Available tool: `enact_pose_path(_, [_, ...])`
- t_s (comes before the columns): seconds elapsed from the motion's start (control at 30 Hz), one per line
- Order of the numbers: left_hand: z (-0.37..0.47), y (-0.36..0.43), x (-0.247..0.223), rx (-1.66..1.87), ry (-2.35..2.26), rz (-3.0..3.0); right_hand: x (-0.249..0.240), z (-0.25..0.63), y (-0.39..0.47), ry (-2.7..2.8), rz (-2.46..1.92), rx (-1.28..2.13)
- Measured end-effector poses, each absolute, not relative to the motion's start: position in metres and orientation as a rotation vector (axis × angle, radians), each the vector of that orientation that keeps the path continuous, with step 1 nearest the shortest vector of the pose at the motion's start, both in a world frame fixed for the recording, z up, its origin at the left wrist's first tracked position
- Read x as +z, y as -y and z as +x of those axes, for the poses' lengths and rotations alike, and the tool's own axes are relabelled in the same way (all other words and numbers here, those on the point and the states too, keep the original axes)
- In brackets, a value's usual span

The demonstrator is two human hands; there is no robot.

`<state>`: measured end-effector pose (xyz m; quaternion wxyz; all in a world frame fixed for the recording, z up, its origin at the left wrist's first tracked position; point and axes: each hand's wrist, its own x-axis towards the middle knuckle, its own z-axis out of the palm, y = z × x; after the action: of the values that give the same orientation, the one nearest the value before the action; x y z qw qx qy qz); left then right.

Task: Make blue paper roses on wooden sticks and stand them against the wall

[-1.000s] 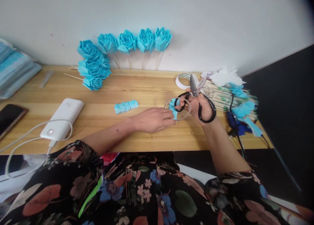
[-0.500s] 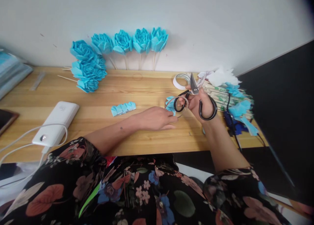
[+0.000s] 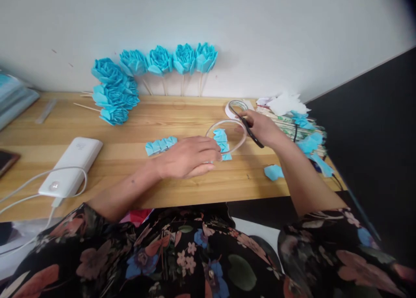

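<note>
My left hand [image 3: 193, 156] is closed at the near left edge of a thin, clear ring-shaped roll of tape [image 3: 226, 121]. That ring is tilted over a strip of folded light-blue paper [image 3: 221, 137] on the table. My right hand [image 3: 260, 126] holds black-handled scissors [image 3: 248, 129], with the blades toward the white tape roll [image 3: 230, 110] behind. The fingertips of the right hand are partly hidden by the scissors. Left of the ring, a second folded blue strip [image 3: 160, 145] lies beside my left wrist.
Blue paper flowers on sticks [image 3: 159, 60] lean against the wall, and more lie at the left. A white power bank [image 3: 73, 163] with a cable lies front left. Green-patterned sheets [image 3: 282, 126] with blue and white scraps sit at the right, and a blue piece [image 3: 273, 172] by my forearm.
My hands have moved apart: the left went left with the tape ring. The scissors turned downward in my right hand, away from their raised position, and the blue strip shows more fully.
</note>
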<state>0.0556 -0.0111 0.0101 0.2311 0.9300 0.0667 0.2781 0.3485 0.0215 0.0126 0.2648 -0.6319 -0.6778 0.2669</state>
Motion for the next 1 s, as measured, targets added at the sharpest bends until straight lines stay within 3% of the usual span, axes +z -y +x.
enact_pose_path(0.27, [0.016,0.010,-0.016,1.280,-0.501,1.953,0.004,0.322,-0.051,2.358,-1.982,0.494])
enact_pose_path(0.5, [0.014,0.004,-0.028,1.211,-0.540,1.706,-0.005,0.312,-0.050,2.394,-1.980,0.436])
enact_pose_path(0.83, [0.022,0.004,-0.028,1.169,-0.454,1.301,0.064,0.420,0.004,1.964,-2.369,-0.005])
enact_pose_path(1.0, [0.023,0.005,-0.027,1.165,-0.460,1.299,0.035,0.379,0.000,2.135,-2.179,0.258])
